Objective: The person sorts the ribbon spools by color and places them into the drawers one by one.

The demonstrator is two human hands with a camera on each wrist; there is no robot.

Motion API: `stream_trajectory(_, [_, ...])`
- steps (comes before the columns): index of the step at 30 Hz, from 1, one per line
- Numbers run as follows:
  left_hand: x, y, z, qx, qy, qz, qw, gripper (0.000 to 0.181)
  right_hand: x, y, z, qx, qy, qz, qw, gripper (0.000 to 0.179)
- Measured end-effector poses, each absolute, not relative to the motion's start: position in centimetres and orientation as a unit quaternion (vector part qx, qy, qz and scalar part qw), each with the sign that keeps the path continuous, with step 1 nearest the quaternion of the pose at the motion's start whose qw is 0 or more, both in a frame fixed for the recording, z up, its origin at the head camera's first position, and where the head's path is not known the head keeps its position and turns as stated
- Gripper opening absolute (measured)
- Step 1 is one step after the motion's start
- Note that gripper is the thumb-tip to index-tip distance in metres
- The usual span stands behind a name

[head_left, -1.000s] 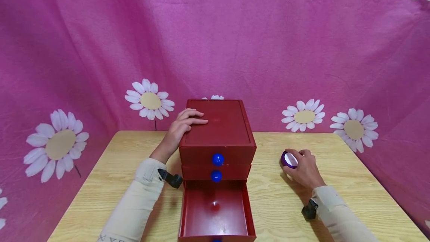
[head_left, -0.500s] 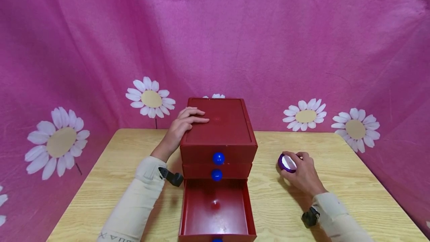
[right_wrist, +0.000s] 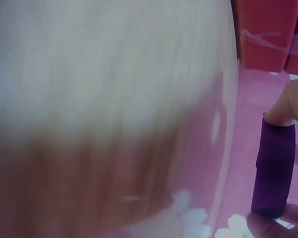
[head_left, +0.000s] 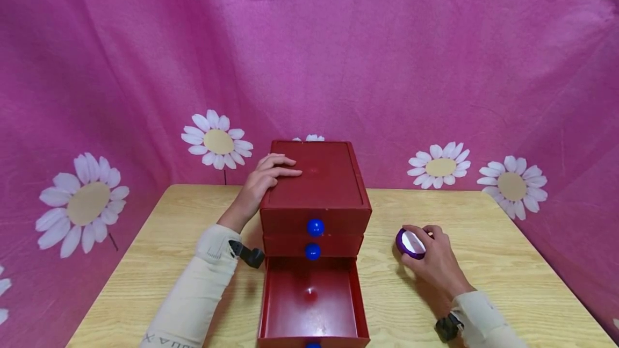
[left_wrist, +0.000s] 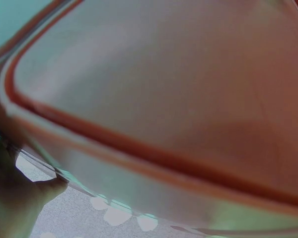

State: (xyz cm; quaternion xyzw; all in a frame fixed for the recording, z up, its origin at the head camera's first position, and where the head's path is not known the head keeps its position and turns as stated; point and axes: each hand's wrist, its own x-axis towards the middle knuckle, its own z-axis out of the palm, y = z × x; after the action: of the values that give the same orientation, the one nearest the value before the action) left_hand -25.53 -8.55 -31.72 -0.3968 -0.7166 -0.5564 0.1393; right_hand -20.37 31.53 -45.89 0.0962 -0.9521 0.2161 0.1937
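Observation:
A red cabinet of small drawers point(head_left: 321, 187) stands mid-table in the head view, two blue knobs point(head_left: 316, 227) on its upper fronts. Its bottom drawer point(head_left: 311, 321) is pulled out, with nothing in it. My left hand point(head_left: 258, 184) rests on the cabinet's upper left edge, fingers extended over the top; in the left wrist view the cabinet wall point(left_wrist: 164, 79) fills most of the picture. To the right, my right hand point(head_left: 435, 259) pinches a purple roll of tape point(head_left: 401, 245), white inside, tilted just over the tabletop. The right wrist view shows the roll's dark outer side point(right_wrist: 274, 171) between thumb and fingers.
The light wooden table point(head_left: 464, 216) extends on both sides of the cabinet. Behind and around it hangs a pink cloth point(head_left: 387, 69) printed with white flowers. The pulled-out drawer juts toward the near table edge.
My right hand has moved a little left and nearer, carrying the roll of tape toward the cabinet. The left hand and the drawer stay where they were.

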Motion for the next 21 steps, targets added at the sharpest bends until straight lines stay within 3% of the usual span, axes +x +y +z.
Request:
stream_trajectory(8, [-25.6, -8.3, -31.9, -0.403, -0.711, -0.559, 0.142, 0.043, -18.4, 30.4, -45.6, 0.100, -0.953, 0.218, 0.185, 0.062])
stream_trajectory(21, [-25.3, -8.4, -31.7, -0.385, -0.722, -0.560, 0.130, 0.042, -15.5, 28.5, -44.4, 0.142, -0.938, 0.224, 0.225, 0.064])
